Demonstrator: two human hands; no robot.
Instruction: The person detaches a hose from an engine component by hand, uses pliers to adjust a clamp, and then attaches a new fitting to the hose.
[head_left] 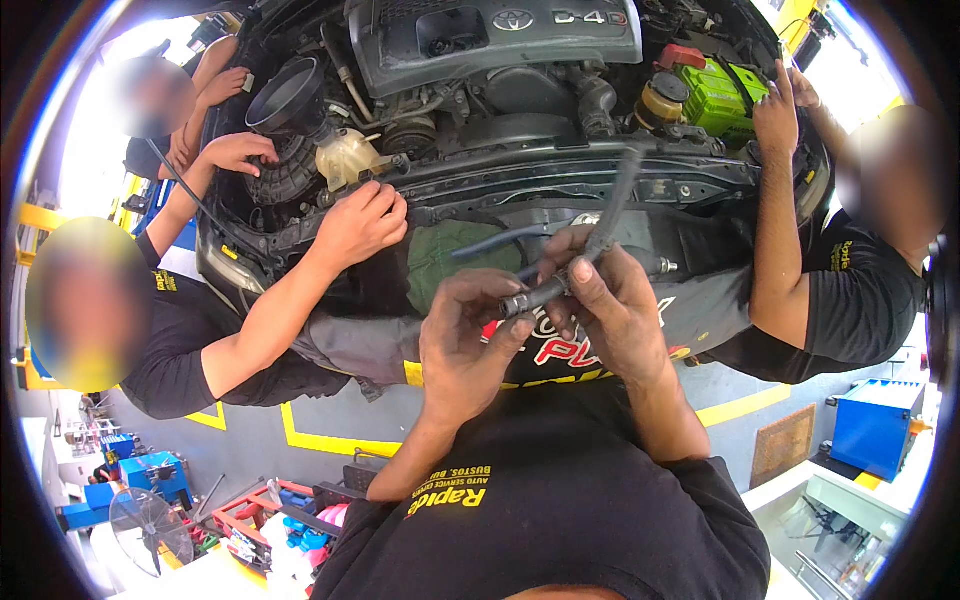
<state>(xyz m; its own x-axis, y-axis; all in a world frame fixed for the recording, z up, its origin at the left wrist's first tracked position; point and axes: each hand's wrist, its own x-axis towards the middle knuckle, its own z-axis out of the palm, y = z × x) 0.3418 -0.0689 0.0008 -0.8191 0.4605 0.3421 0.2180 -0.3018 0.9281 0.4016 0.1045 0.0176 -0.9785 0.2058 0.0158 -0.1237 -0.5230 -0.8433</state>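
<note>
A dark rubber hose [622, 185] is held up before my chest, over the front of a car's open engine bay. Its near end carries a metal clamp [515, 305]. My left hand [468, 340] closes its thumb and fingers round that clamped end. Farther along, my right hand [622, 315] grips the hose, its thumb on top; the free length rises up and away, slightly blurred. Both hands look smudged dark. Behind them lie a green cloth [452, 258] and a blue-grey tube-like piece [492, 241] on the printed black cover [375, 340] over the car's front.
The engine cover [490, 45] stands far ahead. A black funnel [287, 98] and a pale reservoir [345, 158] are at left; a green battery [712, 98] and a capped reservoir [663, 100] at right. Co-workers' arms [285, 300] reach in from both sides.
</note>
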